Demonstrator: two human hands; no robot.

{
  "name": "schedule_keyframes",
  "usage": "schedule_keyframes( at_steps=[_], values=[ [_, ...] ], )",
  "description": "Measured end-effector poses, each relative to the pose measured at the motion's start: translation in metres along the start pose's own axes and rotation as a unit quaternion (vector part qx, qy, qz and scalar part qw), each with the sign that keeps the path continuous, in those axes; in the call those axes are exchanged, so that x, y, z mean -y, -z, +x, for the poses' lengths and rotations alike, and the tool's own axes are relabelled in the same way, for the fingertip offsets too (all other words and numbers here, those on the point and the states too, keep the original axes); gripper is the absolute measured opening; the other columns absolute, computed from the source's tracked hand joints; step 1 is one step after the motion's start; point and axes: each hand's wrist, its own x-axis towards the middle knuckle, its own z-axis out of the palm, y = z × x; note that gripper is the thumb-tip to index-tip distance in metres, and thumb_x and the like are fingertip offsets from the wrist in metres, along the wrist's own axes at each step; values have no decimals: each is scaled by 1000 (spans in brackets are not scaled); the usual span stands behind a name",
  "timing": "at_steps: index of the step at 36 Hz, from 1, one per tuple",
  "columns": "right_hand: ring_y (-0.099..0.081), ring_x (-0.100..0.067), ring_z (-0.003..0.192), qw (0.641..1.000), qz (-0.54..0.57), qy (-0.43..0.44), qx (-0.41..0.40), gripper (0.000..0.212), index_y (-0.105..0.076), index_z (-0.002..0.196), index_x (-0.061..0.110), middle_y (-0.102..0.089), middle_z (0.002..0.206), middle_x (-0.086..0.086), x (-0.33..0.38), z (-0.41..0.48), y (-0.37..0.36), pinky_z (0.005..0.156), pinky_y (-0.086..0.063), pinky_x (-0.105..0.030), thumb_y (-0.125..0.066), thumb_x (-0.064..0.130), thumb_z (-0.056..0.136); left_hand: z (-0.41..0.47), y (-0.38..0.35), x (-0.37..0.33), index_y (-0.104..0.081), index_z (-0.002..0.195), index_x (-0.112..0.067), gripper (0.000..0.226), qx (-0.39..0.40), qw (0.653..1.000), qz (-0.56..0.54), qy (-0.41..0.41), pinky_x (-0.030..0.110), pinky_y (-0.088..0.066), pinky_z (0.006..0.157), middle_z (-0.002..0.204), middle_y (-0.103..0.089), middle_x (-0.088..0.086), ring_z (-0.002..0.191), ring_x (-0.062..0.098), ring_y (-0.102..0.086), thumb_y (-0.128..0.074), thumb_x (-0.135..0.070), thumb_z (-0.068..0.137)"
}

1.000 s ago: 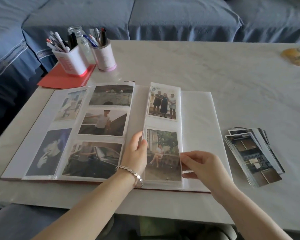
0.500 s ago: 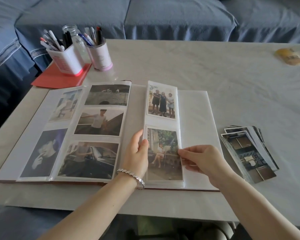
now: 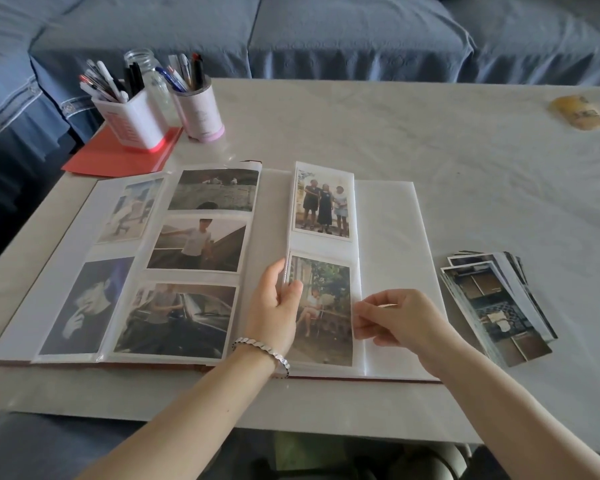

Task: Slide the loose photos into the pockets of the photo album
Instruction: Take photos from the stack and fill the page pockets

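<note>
Left hand (image 3: 274, 306) is gripping the left edge of the narrow leaf (image 3: 355, 251) in the middle of the album (image 3: 388, 237), thumb lying on top at the corner of the lower photo (image 3: 326, 306), fingers curling under so that edge is lifting a bit off the page. Right hand (image 3: 399, 320) is pinching the photo's right edge between thumb and fingertips, right where the pocket's side is running; can't tell if the plastic film is in the pinch too. That photo is sitting in the leaf's lower pocket, its bottom edge lying close to the album's near edge, and an upper photo (image 3: 323, 206) is filling the pocket above it. Album is lying open and flat on the table (image 3: 395, 133), near edge running just inside the table's near edge, left page showing five filled pockets, white page showing to the right of the leaf. Stack (image 3: 496, 306) of loose photos is lying fanned on the table just off the album's right edge, a slim gap of tabletop showing between them, right next to the right forearm. Beyond the album's far edge a broad stretch of tabletop is running back to the sofa (image 3: 326, 36) and over to a yellow thing (image 3: 577, 112) at the far right. Far left, two pen cups (image 3: 132, 123) and a jar (image 3: 142, 60) are crowding the corner, one cup standing on a red folder (image 3: 111, 157) whose near edge is coming right up beside the album's far-left corner.
</note>
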Motion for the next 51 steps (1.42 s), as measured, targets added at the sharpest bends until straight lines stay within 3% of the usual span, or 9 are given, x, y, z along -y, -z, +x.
schedule_keyframes(
  at_steps=[6,9,14,18,30,37,46,48,51],
  values=[
    [-65,-13,59,978,-147,87,-120,9,-62,81,18,-69,60,3,-14,2,11,58,-52,-24,-71,21,82,1,-2,-4,-45,132,-25,41,23,999,-5,-29,9,-37,52,63,-48,-5,55,4,-45,-54,-20,93],
    [-60,-2,71,931,-233,162,-231,8,-66,87,20,-68,79,9,-18,-5,37,62,-41,-8,-70,24,82,-2,-3,-20,-48,120,-31,36,52,996,-45,-60,7,-38,49,62,-56,-6,49,-2,-49,-59,-17,89],
    [-47,-22,120,871,-396,84,-279,49,-57,124,13,-49,135,0,-30,-7,92,93,-37,-30,-66,37,83,-7,-25,-48,-48,119,-36,48,127,983,-96,-92,7,-46,69,99,-66,-9,82,-8,-61,-67,-12,82],
    [-53,-24,106,840,-486,51,-237,46,-56,116,15,-57,117,-1,-42,-12,107,88,-42,-32,-56,50,84,-8,-60,-60,-42,133,-32,64,172,976,-30,-127,12,-43,87,110,-53,-24,98,-11,-52,-66,-29,74],
    [-50,-22,78,770,-586,62,-244,11,-50,87,21,-59,88,6,-46,-20,113,61,-31,-26,-43,16,93,-10,-129,-65,-11,148,-27,80,210,940,262,-48,36,2,116,157,8,4,144,21,11,-48,-59,85],
    [-57,-15,93,783,-589,80,-185,28,-53,92,27,-57,93,11,-40,-26,110,65,-34,-23,-36,49,96,-2,-101,-53,-31,143,-18,58,191,961,185,-82,23,-18,110,153,-22,1,141,13,-16,-52,-33,91],
    [-46,-21,57,731,-548,166,-371,22,-58,81,18,-55,62,8,-18,-36,94,46,-10,-11,-64,-2,74,5,-64,-61,-57,119,-15,39,175,984,-8,-29,13,-48,75,107,-63,-8,96,7,-61,-59,-38,87],
    [-59,-24,49,720,-471,271,-431,40,-71,78,10,-67,63,0,-12,-36,86,49,-25,-5,-79,-17,49,7,-60,-71,-58,111,-11,36,217,966,-134,43,25,-56,71,99,-68,4,87,18,-67,-59,-38,88],
    [-72,-27,77,686,-432,430,-398,40,-75,85,4,-74,85,-8,-4,-26,72,69,-56,-38,-80,-18,52,9,-51,-86,-58,103,-9,30,262,918,-265,133,38,-58,66,93,-69,16,76,28,-68,-55,-36,90]
  ],
)
